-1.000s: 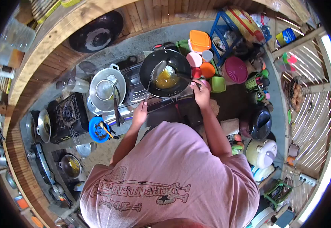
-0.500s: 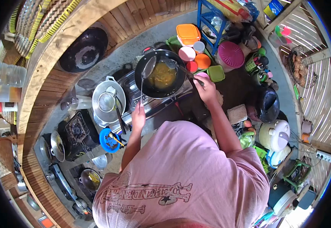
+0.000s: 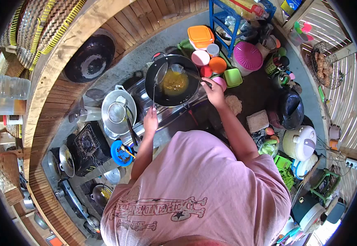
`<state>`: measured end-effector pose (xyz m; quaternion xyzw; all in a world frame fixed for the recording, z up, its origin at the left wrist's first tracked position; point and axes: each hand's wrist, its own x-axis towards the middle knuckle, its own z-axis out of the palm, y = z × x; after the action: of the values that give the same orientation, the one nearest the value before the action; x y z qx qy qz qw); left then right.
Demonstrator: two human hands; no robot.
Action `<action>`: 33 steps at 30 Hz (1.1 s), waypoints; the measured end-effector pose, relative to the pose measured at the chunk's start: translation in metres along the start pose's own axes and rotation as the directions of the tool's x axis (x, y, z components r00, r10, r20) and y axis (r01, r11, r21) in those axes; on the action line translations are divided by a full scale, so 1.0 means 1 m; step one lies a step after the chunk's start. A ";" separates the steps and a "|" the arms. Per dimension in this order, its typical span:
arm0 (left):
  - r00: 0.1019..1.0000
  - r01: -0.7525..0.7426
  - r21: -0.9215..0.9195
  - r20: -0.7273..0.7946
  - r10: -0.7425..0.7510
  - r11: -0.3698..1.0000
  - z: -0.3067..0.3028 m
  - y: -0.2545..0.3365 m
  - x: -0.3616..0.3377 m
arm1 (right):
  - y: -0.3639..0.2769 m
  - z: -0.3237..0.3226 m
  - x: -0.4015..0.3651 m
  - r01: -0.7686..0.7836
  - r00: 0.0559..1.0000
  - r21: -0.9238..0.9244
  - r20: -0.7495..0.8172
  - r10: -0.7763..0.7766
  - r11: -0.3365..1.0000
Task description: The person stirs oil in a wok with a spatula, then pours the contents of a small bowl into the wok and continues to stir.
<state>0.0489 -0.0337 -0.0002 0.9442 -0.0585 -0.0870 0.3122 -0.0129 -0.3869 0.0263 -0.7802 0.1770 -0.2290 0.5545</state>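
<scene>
A black wok (image 3: pixel 173 100) with yellowish oil and frying food (image 3: pixel 175 82) sits on the stove (image 3: pixel 139 92). My left hand (image 3: pixel 150 121) is closed round the thin handle of a metal ladle-like utensil (image 3: pixel 161 73), whose broad head is at the wok's left side. My right hand (image 3: pixel 215 94) grips the dark handle of a spatula (image 3: pixel 178 69). The spatula's head lies in the oil near the far side of the food. Both hands are on the near side of the wok, apart from each other.
Left of the wok stands a metal pot (image 3: pixel 104 108) with a strainer (image 3: pixel 117 112) across it. A blue bowl (image 3: pixel 116 158) is near my left forearm. Lidded plastic containers (image 3: pixel 217 65) crowd the right side. A second burner (image 3: pixel 86 141) stands at left.
My right hand has shifted left, and the spatula head has moved a little left across the oil. My left hand stays nearly in place with its utensil. The view has shifted slightly.
</scene>
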 end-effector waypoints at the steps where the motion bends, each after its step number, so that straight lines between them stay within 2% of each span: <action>1: 0.998 0.033 -0.016 0.051 -0.033 0.999 -0.001 0.001 -0.002 | 0.001 0.000 -0.002 -0.004 1.000 0.025 0.008 0.003 1.000; 3: 0.999 0.027 -0.012 0.046 -0.027 1.000 -0.001 -0.001 -0.007 | -0.003 -0.003 -0.006 -0.010 1.000 0.050 0.020 0.009 0.999; 5: 0.999 0.022 -0.008 0.042 -0.021 1.000 -0.001 -0.003 -0.012 | -0.014 -0.010 -0.007 0.142 0.989 0.020 -0.038 -0.141 0.990; 6: 0.999 0.036 -0.044 0.030 -0.034 0.998 -0.008 0.007 -0.017 | -0.022 -0.015 -0.007 0.139 0.990 0.020 -0.035 -0.138 0.990; 8: 0.999 0.049 -0.082 0.017 -0.048 0.995 -0.012 0.009 -0.020 | -0.041 -0.024 -0.004 0.250 0.965 -0.007 -0.082 -0.250 0.968; 13: 0.999 0.017 -0.110 -0.029 -0.021 0.994 -0.026 0.016 -0.026 | -0.064 -0.042 -0.001 0.183 0.980 -0.099 -0.064 -0.190 0.978; 15: 1.000 0.016 -0.104 -0.018 -0.018 0.994 -0.032 0.020 -0.027 | -0.067 -0.046 0.000 0.033 0.998 -0.069 -0.047 -0.037 0.997; 20: 0.998 0.056 -0.123 -0.005 -0.057 0.991 -0.038 0.024 -0.030 | -0.077 -0.049 -0.001 0.052 0.997 -0.103 -0.059 -0.058 0.993; 22: 0.990 -0.096 -0.114 -0.112 0.083 0.989 -0.031 0.011 -0.026 | -0.078 -0.049 -0.001 0.069 0.995 -0.099 -0.069 -0.076 0.993; 26: 0.991 -0.087 -0.157 -0.114 0.069 0.984 -0.030 0.009 -0.027 | -0.078 -0.049 -0.004 0.079 0.994 -0.090 -0.069 -0.085 0.993; 28: 0.999 0.047 -0.137 -0.018 -0.050 0.989 -0.039 0.021 -0.029 | -0.079 -0.049 -0.006 0.100 0.991 -0.112 -0.080 -0.109 0.989; 33: 0.997 -0.008 -0.122 -0.075 -0.001 0.993 -0.019 -0.011 -0.021 | -0.083 -0.050 -0.009 0.137 0.986 -0.162 -0.069 -0.149 0.977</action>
<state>0.0325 -0.0109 0.0110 0.9259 -0.0431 -0.0546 0.3714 -0.0460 -0.3949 0.1175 -0.8222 0.1602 -0.2850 0.4659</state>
